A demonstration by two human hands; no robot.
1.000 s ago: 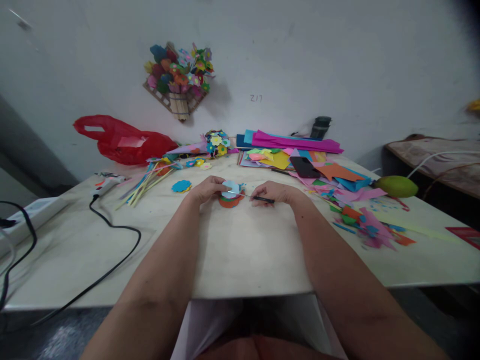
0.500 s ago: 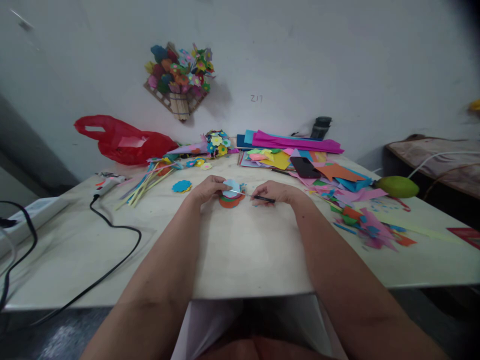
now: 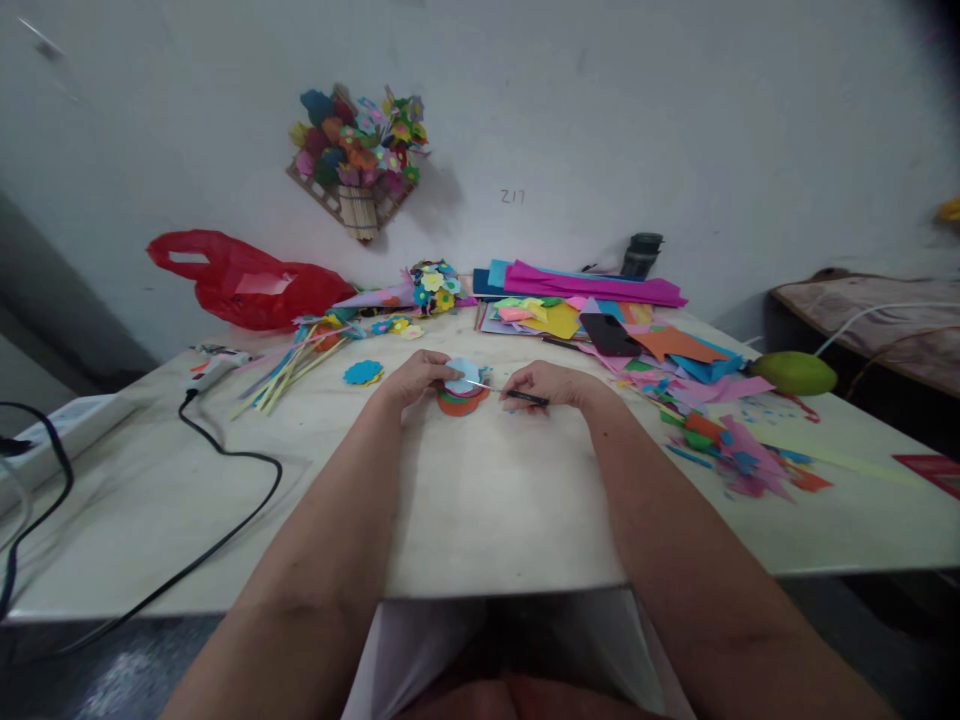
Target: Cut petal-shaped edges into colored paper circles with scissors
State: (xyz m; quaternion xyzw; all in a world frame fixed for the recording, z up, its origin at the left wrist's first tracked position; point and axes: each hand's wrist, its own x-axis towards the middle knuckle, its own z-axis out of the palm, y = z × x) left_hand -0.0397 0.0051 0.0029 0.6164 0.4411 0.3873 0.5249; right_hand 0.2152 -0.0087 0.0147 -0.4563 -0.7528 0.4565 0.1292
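Between the fingertips of my left hand (image 3: pixel 424 378) is a light blue paper flower cutout (image 3: pixel 462 374). Orange cutouts (image 3: pixel 459 406) and other coloured ones lie just beneath it. My right hand (image 3: pixel 541 385) is closed around a slim tool with a black handle (image 3: pixel 528 398) and a thin metal shaft; its exact kind is too small to tell. The shaft points left, its tip over or against the light blue cutout. To the left of my left hand, blue flower cutouts (image 3: pixel 363 372) lie on the table with yellow showing beneath.
At left are a glue gun (image 3: pixel 217 370), its black cord, a power strip (image 3: pixel 67 430) and pale sticks (image 3: pixel 292 370). Behind stand a red plastic bag (image 3: pixel 255 285) and paper flowers (image 3: pixel 435 288). Coloured paper (image 3: pixel 592 285), a phone (image 3: pixel 609 334), scraps (image 3: pixel 750 455) and a green fruit (image 3: pixel 796 373) sit right.
The metal shaft and the light blue cutout have shifted very slightly. Both hands stay in nearly the same place with the same hold.
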